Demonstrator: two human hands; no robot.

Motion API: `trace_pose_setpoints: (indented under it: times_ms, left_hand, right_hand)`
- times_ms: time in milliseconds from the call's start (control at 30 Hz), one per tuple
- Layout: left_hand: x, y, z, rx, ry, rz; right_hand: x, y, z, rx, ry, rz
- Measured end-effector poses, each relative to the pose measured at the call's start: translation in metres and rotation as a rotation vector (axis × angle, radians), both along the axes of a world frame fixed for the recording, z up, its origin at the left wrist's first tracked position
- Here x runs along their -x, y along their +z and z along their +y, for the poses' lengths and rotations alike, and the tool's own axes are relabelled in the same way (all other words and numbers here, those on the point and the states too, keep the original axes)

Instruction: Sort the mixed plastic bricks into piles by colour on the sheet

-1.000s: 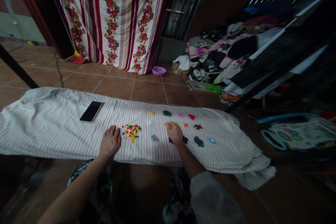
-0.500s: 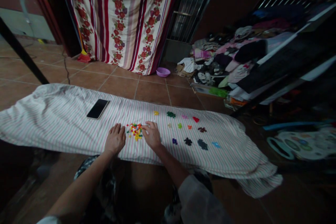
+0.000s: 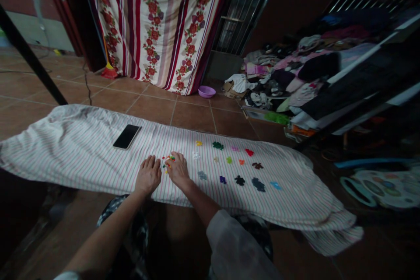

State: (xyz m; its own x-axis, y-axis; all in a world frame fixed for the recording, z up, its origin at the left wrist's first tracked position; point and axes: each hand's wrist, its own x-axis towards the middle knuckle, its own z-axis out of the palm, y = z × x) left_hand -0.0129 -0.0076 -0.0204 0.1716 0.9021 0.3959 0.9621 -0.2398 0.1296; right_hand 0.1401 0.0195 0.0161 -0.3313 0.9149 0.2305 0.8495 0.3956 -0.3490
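Note:
My left hand (image 3: 148, 176) lies palm down on the striped cloth (image 3: 85, 153), fingers out flat, just left of a pile of mixed small coloured pieces (image 3: 166, 165). Over the right part of that pile is my right hand (image 3: 177, 169), its fingers bent down onto the pieces and hiding many of them; whether it grips one is too small to make out. Small single-colour heaps are spread to the right, among them dark green (image 3: 218, 145), red (image 3: 249, 152), brown (image 3: 257, 166), black (image 3: 239, 180), dark grey (image 3: 258, 184) and light blue (image 3: 275, 185).
A phone (image 3: 127, 136) rests on the cloth behind my left hand. Beyond, on the tiled floor, are a purple basin (image 3: 206, 92), a red broom (image 3: 109, 71) and a heap of clothes (image 3: 285, 74). A floral curtain (image 3: 164, 22) hangs at the back.
My right hand has moved left over the mixed pile and covers more of it, uncovering white and light grey heaps to its right. The whole view has shifted slightly.

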Motion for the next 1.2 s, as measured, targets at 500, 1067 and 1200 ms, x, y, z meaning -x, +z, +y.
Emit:
trace_pose_setpoints:
  times_ms: [500, 1067, 1200]
  left_hand:
    - [0.0, 0.0, 0.0, -0.025, 0.009, 0.035]
    - [0.0, -0.002, 0.0, -0.039, -0.001, -0.016]
    - [0.0, 0.0, -0.001, -0.046, -0.002, 0.005]
  right_hand:
    - [-0.001, -0.004, 0.005, -0.008, 0.056, 0.012]
    - [-0.023, -0.002, -0.001, -0.033, 0.041, 0.092]
    - [-0.037, -0.004, -0.001, -0.031, -0.007, 0.084]
